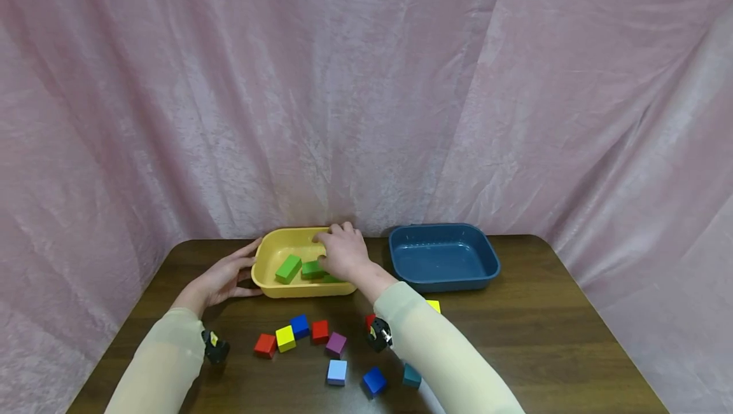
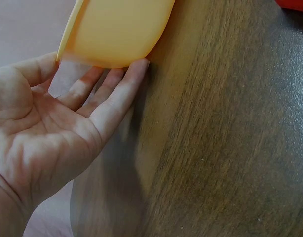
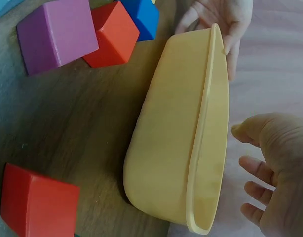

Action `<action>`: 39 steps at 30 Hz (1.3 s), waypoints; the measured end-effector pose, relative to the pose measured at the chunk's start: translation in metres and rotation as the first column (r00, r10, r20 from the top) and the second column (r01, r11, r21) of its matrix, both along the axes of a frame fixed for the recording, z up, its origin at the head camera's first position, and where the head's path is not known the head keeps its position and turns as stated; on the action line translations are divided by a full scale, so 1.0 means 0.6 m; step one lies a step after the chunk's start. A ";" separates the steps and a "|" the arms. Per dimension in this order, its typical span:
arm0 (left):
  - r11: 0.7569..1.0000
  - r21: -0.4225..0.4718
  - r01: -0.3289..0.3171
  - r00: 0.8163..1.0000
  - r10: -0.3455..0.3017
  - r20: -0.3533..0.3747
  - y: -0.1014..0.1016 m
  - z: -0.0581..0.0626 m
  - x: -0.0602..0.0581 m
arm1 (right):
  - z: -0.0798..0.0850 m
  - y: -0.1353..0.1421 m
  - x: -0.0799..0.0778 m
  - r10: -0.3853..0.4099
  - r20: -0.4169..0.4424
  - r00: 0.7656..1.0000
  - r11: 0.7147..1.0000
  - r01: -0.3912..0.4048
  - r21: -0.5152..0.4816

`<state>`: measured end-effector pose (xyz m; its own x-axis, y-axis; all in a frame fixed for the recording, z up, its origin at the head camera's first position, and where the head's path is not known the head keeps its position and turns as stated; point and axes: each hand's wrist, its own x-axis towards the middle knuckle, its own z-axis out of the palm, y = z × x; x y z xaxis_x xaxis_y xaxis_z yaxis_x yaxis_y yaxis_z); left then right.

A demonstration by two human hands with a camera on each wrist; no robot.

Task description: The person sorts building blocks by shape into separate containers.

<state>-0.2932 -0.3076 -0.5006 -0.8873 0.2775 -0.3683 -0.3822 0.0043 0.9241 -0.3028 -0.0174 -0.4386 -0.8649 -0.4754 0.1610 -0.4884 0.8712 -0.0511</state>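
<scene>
The yellow tray (image 1: 303, 290) sits at the back of the brown table (image 1: 550, 331), near its far edge, with a pink curtain (image 1: 366, 83) just behind. A blue tray (image 1: 452, 285) stands to its right, and a thin strip of wood shows between them. More wood spreads from the blue tray to the right edge. The left hand (image 1: 225, 277) touches the yellow tray's left end, fingers stretched out, thumb tip at the rim. The right hand (image 1: 345, 253) is over the right end, fingers loose and a bit bent, holding nothing.

Three green blocks (image 1: 288, 269) show in the yellow tray, one mostly hidden by the right hand. Ten blocks show on the table: three red (image 1: 265, 345), two yellow (image 1: 286, 339), two blue (image 1: 375, 381), one purple (image 1: 336, 344), one light blue (image 1: 336, 372) and one teal (image 1: 411, 376).

The blocks are smooth with flat sides. Both trays look like plastic, with round corners. The curtain is crinkly cloth.
</scene>
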 end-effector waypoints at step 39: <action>1.000 -0.003 0.010 1.000 -0.010 0.000 -0.010 0.001 -0.001 | 0.064 0.047 0.051 0.151 -0.105 0.983 0.978 -0.164 -0.129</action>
